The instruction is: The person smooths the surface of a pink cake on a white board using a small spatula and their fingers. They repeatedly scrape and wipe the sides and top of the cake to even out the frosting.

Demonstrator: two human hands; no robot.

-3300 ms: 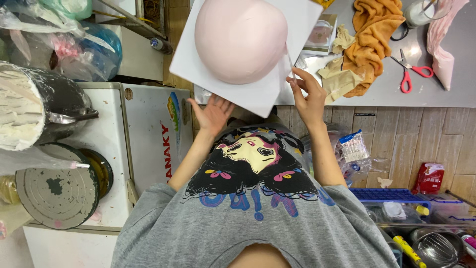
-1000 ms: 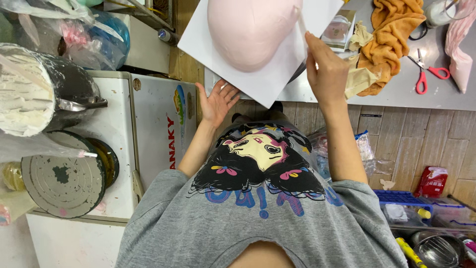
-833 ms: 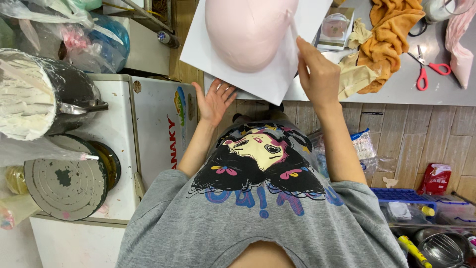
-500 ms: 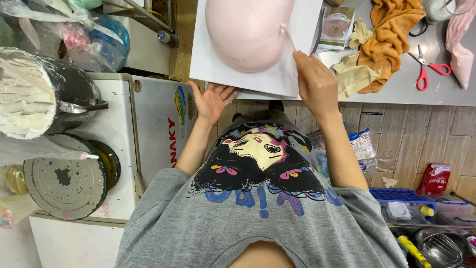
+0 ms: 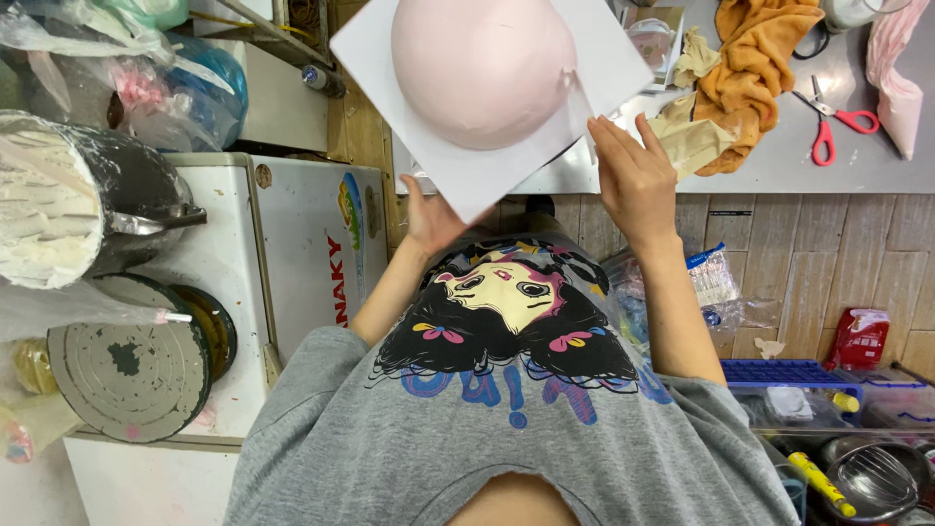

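A smooth pink domed cake point(image 5: 482, 68) sits on a white square board point(image 5: 390, 54) that rests on the steel counter point(image 5: 779, 166). My left hand point(image 5: 429, 216) grips the board's near corner from below, thumb on its edge. My right hand point(image 5: 633, 175) is at the cake's right side, fingers straight, pressing a thin clear plastic scraper point(image 5: 581, 102) against the pink icing. The board hides most of my left fingers.
Orange cloth point(image 5: 760, 58), red-handled scissors point(image 5: 828, 122) and a pink piping bag point(image 5: 891, 63) lie on the counter. At left a white appliance point(image 5: 292, 244) carries a grey turntable point(image 5: 127, 356) and a cream-filled mixing bowl point(image 5: 58, 205). Bins and packets point(image 5: 857, 390) are at lower right.
The board and cake have turned, so a corner now points at me. My left hand slid from open at the edge to under that corner. My right hand stayed at the cake's side.
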